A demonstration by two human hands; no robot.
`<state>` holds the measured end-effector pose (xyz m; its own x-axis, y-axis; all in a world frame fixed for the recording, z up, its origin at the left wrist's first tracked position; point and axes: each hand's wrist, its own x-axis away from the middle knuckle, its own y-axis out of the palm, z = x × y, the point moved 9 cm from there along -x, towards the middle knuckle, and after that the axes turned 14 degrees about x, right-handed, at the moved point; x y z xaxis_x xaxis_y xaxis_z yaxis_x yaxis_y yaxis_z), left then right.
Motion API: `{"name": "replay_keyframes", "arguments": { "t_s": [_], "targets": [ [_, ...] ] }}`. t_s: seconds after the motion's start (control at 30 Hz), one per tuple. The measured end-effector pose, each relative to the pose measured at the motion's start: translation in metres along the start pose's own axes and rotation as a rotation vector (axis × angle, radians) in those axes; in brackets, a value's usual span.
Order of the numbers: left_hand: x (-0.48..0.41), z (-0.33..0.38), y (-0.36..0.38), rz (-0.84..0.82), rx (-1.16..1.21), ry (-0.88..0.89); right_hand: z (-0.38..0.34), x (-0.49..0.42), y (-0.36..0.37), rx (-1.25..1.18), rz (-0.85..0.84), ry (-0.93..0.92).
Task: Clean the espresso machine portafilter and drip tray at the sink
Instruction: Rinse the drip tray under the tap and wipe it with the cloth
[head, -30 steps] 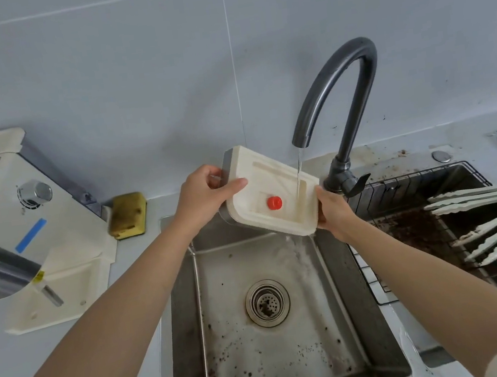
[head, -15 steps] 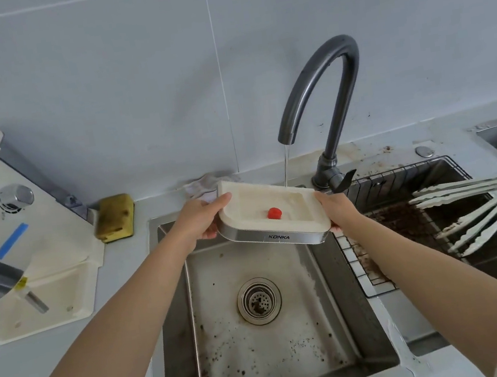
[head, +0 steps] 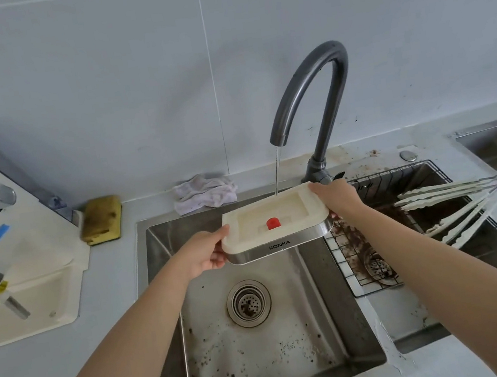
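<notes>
The cream drip tray (head: pixel 291 204) with a steel front band and a small red float (head: pixel 273 223) is held nearly level over the left sink basin (head: pixel 263 346). My left hand (head: pixel 206 251) grips its left end. My right hand (head: pixel 336 196) grips its far right corner. A thin stream from the dark grey faucet (head: pixel 314 96) falls onto the tray's back edge. No portafilter is visible.
The cream espresso machine (head: pixel 11 260) stands on the counter at left, with a yellow sponge (head: pixel 101 218) and a crumpled cloth (head: pixel 206 194) behind the sink. The right basin (head: pixel 491 266) holds a wire rack (head: pixel 356 262), coffee grounds and white tongs (head: pixel 453 201). Grounds speckle the left basin around the drain (head: pixel 249 303).
The tray went from tilted steeply toward me under the stream to nearly level, its steel front now facing me. Both hands kept their grip at its ends.
</notes>
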<state>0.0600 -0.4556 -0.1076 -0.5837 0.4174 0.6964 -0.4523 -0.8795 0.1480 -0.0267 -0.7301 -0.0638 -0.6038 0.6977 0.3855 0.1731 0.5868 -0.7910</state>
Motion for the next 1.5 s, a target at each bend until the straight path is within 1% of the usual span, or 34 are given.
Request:
{"name": "replay_keyframes", "arguments": {
  "t_s": [0.13,0.27,0.37,0.5,0.67,0.97,1.2,1.5],
  "targets": [
    [-0.004,-0.01,0.008,-0.04,-0.043,-0.01,-0.011,0.005,-0.01,0.08,0.061,-0.068],
    [-0.006,-0.01,0.016,-0.075,-0.015,0.027,-0.023,0.013,-0.018,0.104,0.098,-0.149],
    [-0.008,-0.004,0.021,-0.102,-0.007,0.076,-0.031,0.017,-0.024,0.078,0.137,-0.209],
    [-0.011,0.007,0.024,-0.092,0.0,0.154,-0.036,0.021,-0.033,-0.024,0.202,-0.274],
    [-0.013,0.016,0.032,-0.104,0.013,0.197,-0.035,0.025,-0.045,-0.088,0.268,-0.295],
    [-0.014,0.029,0.055,-0.122,-0.051,0.24,-0.019,0.028,-0.067,-0.087,0.371,-0.269],
    [-0.011,0.044,0.062,-0.13,-0.069,0.276,-0.008,0.026,-0.069,-0.11,0.357,-0.272],
    [-0.004,0.082,0.052,-0.074,-0.074,0.399,-0.018,0.03,-0.072,-0.251,0.334,-0.347]
  ]
}}
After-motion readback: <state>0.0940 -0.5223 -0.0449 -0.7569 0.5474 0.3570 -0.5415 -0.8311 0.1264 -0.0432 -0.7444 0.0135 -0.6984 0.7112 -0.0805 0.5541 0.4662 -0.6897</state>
